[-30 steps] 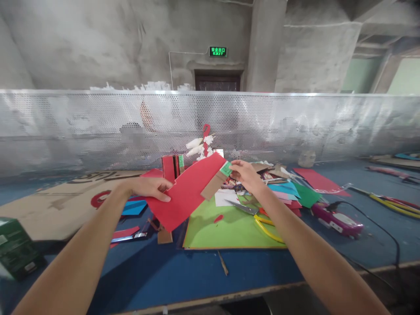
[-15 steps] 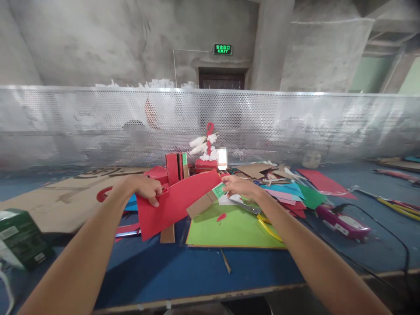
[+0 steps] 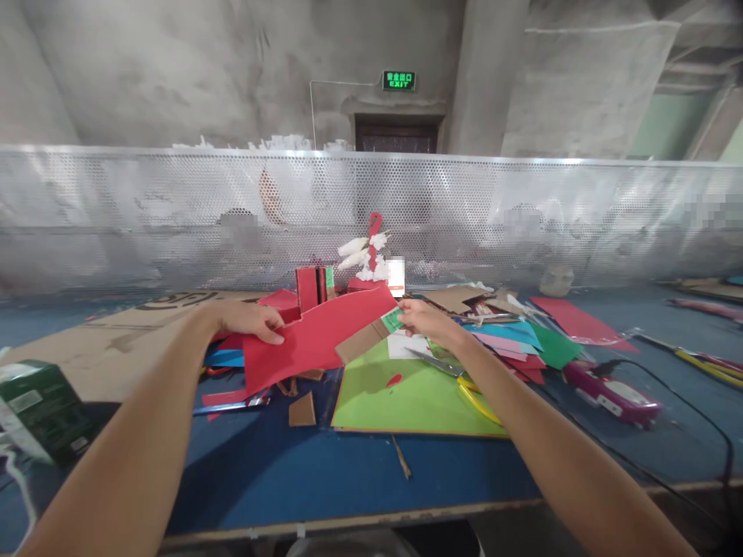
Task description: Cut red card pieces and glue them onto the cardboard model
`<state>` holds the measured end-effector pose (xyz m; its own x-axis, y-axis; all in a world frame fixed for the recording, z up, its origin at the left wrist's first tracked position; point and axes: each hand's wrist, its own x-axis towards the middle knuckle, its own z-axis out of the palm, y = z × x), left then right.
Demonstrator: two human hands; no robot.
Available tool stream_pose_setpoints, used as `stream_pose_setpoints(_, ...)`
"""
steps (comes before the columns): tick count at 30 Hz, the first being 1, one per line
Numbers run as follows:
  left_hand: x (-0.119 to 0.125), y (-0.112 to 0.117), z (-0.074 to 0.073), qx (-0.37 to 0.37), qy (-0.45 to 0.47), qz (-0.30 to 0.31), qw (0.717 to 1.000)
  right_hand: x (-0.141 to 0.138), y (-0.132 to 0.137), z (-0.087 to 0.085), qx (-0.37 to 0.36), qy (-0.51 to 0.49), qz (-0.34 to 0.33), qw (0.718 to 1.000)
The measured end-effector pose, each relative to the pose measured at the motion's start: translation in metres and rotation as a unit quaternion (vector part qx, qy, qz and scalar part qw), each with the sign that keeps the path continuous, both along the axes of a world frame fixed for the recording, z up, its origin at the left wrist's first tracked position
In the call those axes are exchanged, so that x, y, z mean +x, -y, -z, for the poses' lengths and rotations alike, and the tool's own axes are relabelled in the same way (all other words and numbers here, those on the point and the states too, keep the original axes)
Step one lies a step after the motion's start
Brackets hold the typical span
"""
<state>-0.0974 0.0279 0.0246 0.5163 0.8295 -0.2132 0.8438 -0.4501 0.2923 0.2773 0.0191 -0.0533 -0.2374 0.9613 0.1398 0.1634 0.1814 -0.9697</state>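
My left hand (image 3: 255,321) is closed on the left end of a red paper sheet (image 3: 313,329), thumb on top, holding it slanted above the table. My right hand (image 3: 426,321) pinches the green-patterned end of a brown cardboard strip (image 3: 365,340). That strip lies across the sheet's right side; whether the right fingers also grip the sheet's corner I cannot tell. Below the hands is a light green board (image 3: 418,406) with a small red paper petal shape (image 3: 394,381) on it. Scissors with yellow handles (image 3: 476,398) rest there, partly behind my right forearm.
Red box-like pieces (image 3: 309,288) and a red hook-shaped piece with white flowers (image 3: 373,244) stand at the back. Coloured papers (image 3: 511,336) and a purple device (image 3: 612,394) with a cable lie right. A large cardboard sheet (image 3: 116,352) and green box (image 3: 43,410) are left.
The red sheet's lower edge has risen, uncovering more cardboard scraps beneath it. Both hands have shifted slightly, still holding the same pieces, and the view has moved a little.
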Motion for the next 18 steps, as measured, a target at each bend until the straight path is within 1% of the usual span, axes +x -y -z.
stream_pose_setpoints(1, -0.001, 0.001, -0.001, -0.013, 0.005, -0.006, 1.000, 0.000, 0.000, 0.000, 0.003, -0.002, 0.003, 1.000)
stream_pose_setpoints(3, 0.001, 0.000, -0.001, -0.057, -0.021, -0.013, 0.998, 0.000, 0.001, 0.000, 0.004, 0.001, 0.013, 1.000)
stream_pose_setpoints(6, 0.011, -0.003, 0.003, -0.066, -0.095, -0.003, 0.993, -0.001, 0.003, 0.001, 0.002, 0.017, 0.016, 1.000)
stream_pose_setpoints(9, 0.023, -0.007, 0.009, -0.070, -0.144, -0.003, 0.987, -0.001, 0.009, 0.001, -0.002, 0.042, -0.010, 0.999)
stream_pose_setpoints(11, 0.032, -0.006, 0.012, -0.030, -0.146, -0.029, 0.988, -0.001, 0.013, -0.001, -0.018, 0.053, -0.028, 0.998)
stream_pose_setpoints(13, 0.045, -0.001, 0.016, 0.047, -0.131, -0.058, 0.989, 0.000, 0.016, -0.003, -0.040, 0.060, -0.044, 0.996)
stream_pose_setpoints(14, 0.054, 0.003, 0.018, 0.074, -0.120, -0.058, 0.988, 0.000, 0.016, -0.004, -0.050, 0.065, -0.050, 0.995)
stream_pose_setpoints(15, 0.064, 0.008, 0.021, 0.092, -0.109, -0.054, 0.988, 0.001, 0.016, -0.004, -0.060, 0.072, -0.053, 0.994)
stream_pose_setpoints(16, 0.076, 0.014, 0.026, 0.097, -0.084, -0.034, 0.991, 0.002, 0.015, -0.004, -0.069, 0.081, -0.053, 0.993)
stream_pose_setpoints(18, 0.100, 0.027, 0.039, 0.100, 0.002, 0.055, 0.993, 0.002, 0.013, -0.004, -0.087, 0.107, -0.050, 0.989)
